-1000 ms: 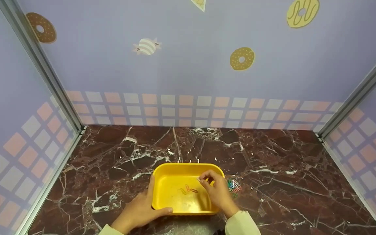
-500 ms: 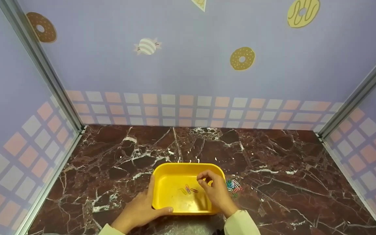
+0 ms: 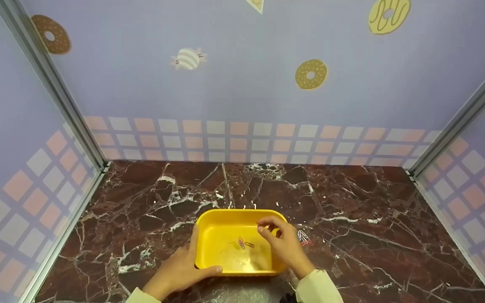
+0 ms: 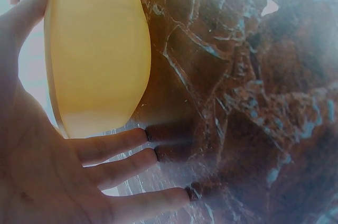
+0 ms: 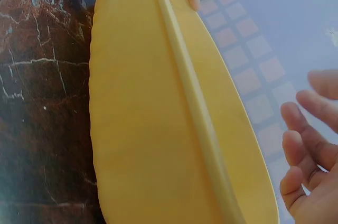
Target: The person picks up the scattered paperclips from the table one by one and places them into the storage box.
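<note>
My left hand (image 3: 185,267) rests against the left front corner of a yellow plastic tub (image 3: 217,214). Its thumb lies over the near rim. In the left wrist view the other fingers (image 4: 113,174) are straight and spread beside the tub's wall. Over the right half of the tub hovers my right hand (image 3: 286,244), with its fingers loosely bent. In the right wrist view nothing shows between the fingers of the right hand (image 5: 311,150). A few coloured paper clips (image 3: 242,244) lie on the tub's floor, one of them dark red (image 3: 249,244).
Right of the tub, a small pile of paper clips (image 3: 303,237) lies on the marbled dark-red table (image 3: 364,235), partly hidden by my right hand. A patterned lilac panel (image 3: 242,84) stands along the back, with side panels left and right.
A purple paper clip now lies by the pink one in the tub. My right hand's fingers have parted and the hand has shifted slightly right, covering more of the pile. The left hand stays put.
</note>
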`<state>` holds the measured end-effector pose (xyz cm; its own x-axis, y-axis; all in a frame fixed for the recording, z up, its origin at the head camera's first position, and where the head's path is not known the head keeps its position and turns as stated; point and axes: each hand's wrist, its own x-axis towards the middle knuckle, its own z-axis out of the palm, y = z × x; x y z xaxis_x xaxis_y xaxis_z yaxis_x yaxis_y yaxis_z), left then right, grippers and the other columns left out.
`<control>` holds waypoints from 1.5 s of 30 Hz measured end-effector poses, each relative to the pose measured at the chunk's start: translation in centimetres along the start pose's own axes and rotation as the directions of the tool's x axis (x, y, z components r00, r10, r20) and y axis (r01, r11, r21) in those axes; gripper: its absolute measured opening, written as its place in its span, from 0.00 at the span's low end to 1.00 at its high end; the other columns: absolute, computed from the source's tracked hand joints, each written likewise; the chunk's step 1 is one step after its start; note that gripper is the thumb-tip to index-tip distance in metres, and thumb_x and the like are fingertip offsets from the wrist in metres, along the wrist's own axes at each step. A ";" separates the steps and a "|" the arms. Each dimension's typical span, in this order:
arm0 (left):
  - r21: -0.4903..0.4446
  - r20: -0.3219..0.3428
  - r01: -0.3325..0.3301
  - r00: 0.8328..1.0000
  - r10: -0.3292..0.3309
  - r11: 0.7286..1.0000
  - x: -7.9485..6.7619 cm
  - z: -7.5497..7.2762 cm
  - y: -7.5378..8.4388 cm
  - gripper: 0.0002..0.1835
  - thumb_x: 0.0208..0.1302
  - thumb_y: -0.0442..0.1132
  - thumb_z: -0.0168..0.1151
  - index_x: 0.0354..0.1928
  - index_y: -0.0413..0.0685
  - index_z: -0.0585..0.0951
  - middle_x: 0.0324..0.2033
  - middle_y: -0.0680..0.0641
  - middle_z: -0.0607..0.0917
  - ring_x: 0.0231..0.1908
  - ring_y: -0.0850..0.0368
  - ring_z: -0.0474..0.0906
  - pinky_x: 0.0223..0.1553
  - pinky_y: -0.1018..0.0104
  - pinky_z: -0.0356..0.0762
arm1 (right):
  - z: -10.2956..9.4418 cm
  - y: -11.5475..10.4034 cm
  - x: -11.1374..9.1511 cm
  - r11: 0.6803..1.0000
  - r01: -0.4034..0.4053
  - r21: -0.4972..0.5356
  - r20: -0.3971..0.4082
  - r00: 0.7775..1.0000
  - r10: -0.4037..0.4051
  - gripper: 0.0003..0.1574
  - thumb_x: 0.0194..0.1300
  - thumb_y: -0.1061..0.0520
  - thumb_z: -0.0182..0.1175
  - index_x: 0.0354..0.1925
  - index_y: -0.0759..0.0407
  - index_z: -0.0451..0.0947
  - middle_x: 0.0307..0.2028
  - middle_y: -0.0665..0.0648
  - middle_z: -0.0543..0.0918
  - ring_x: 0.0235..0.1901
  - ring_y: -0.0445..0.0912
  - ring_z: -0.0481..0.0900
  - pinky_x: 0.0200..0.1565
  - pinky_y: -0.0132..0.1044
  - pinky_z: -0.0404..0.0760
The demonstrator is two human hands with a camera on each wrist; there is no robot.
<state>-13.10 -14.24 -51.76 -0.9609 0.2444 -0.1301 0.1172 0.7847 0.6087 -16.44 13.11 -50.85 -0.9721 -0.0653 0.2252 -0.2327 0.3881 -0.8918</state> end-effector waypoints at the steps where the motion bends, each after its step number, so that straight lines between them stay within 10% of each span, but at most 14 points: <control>1: 0.005 0.000 -0.001 1.000 0.001 1.000 0.0 0.0 0.0 0.70 0.43 0.74 0.66 0.77 0.51 0.37 0.53 0.33 0.79 0.48 0.42 0.79 0.48 0.41 0.77 | -0.1 0.0 0.0 1.000 0.003 0.009 -0.005 1.000 -0.003 0.06 0.62 0.57 0.66 0.39 0.53 0.84 0.35 0.53 0.86 0.32 0.38 0.74 0.31 0.25 0.68; 9: 0.012 -0.011 -0.025 1.000 0.025 1.000 0.1 -0.1 0.0 0.70 0.42 0.73 0.68 0.77 0.50 0.37 0.51 0.35 0.81 0.46 0.44 0.80 0.47 0.44 0.78 | -1.6 -3.4 -0.9 0.999 -0.016 0.031 -0.007 1.000 0.016 0.07 0.61 0.63 0.65 0.40 0.59 0.83 0.35 0.59 0.86 0.32 0.41 0.74 0.32 0.25 0.68; 45: -0.012 0.008 -0.046 0.999 0.046 0.999 0.1 -0.2 0.0 0.69 0.46 0.71 0.67 0.77 0.47 0.37 0.51 0.36 0.80 0.47 0.46 0.79 0.47 0.44 0.77 | -4.0 -0.3 -2.1 0.999 -0.028 -0.023 -0.210 0.977 0.023 0.09 0.61 0.66 0.64 0.42 0.64 0.82 0.35 0.58 0.83 0.30 0.40 0.74 0.30 0.27 0.71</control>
<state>-13.24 -14.29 -51.63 -0.9525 0.2847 -0.1086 0.1578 0.7658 0.6234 -14.17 16.83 -49.49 -0.9493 0.1383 0.2824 -0.2045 0.4104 -0.8887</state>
